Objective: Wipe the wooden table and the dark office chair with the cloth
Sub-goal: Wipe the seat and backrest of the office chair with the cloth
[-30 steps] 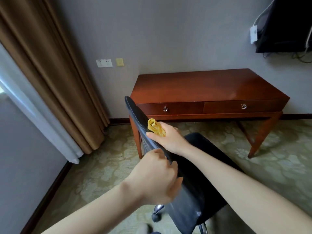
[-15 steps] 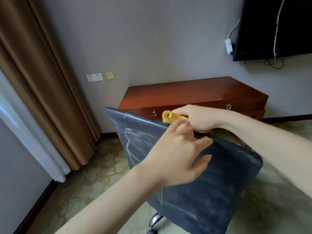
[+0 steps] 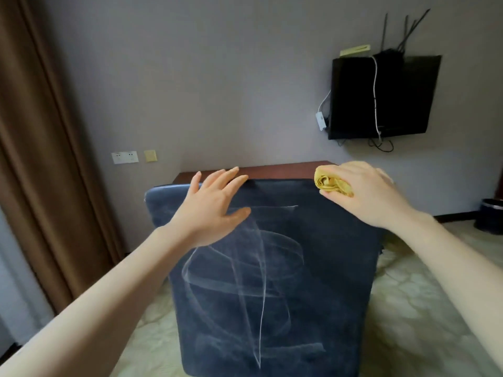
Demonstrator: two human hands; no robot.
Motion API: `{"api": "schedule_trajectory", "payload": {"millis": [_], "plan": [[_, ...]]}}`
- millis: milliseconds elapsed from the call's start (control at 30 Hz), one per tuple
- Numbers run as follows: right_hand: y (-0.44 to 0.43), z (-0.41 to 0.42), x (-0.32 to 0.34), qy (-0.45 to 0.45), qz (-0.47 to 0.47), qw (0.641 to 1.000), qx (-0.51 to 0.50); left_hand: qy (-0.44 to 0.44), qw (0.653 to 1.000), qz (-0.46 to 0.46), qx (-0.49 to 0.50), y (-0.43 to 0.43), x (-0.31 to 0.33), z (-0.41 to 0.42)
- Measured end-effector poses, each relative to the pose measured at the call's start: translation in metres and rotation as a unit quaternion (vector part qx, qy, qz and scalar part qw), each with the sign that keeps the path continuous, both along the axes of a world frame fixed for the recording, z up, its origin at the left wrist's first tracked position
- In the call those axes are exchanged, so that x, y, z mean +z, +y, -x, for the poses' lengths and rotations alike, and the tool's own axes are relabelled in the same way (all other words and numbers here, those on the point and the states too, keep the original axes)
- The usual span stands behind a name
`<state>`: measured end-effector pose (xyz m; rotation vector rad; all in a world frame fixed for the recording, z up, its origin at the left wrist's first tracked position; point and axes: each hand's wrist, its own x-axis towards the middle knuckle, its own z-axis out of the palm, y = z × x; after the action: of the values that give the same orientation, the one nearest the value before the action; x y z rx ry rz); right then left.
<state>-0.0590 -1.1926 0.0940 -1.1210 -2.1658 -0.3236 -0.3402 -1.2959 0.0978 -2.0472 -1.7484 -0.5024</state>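
The left hand (image 3: 211,210) lies flat with fingers spread on the back of the dark office chair (image 3: 272,281), near its top edge. The right hand (image 3: 364,194) grips a bunched yellow cloth (image 3: 330,183) at the chair's upper right corner. Pale wipe streaks cross the chair back. Behind it shows the wooden table (image 3: 272,171). No writing is legible.

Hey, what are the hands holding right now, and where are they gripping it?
The right hand clutches the bunched yellow cloth around its middle. The left hand holds nothing, open on the chair back.
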Motion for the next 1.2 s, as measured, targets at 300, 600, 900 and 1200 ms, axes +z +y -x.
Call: {"api": "schedule_trajectory", "payload": {"millis": [300, 600, 900, 1200], "plan": [[0.021, -0.008, -0.039, 0.177, 0.002, 0.978, -0.114, -0.018, 0.989, 0.019, 0.144, 0.037, 0.015, 0.052], [0.026, 0.059, -0.034, 0.358, -0.097, 0.916, -0.149, -0.064, 0.99, 0.045, 0.118, 0.051, 0.016, 0.045], [-0.024, 0.129, -0.031, 0.196, -0.147, 0.969, -0.038, -0.096, 0.983, 0.088, 0.13, 0.055, 0.019, 0.047], [-0.016, 0.123, -0.023, 0.075, -0.204, 0.974, 0.062, -0.111, 0.982, 0.084, 0.125, 0.054, 0.016, 0.055]]}}
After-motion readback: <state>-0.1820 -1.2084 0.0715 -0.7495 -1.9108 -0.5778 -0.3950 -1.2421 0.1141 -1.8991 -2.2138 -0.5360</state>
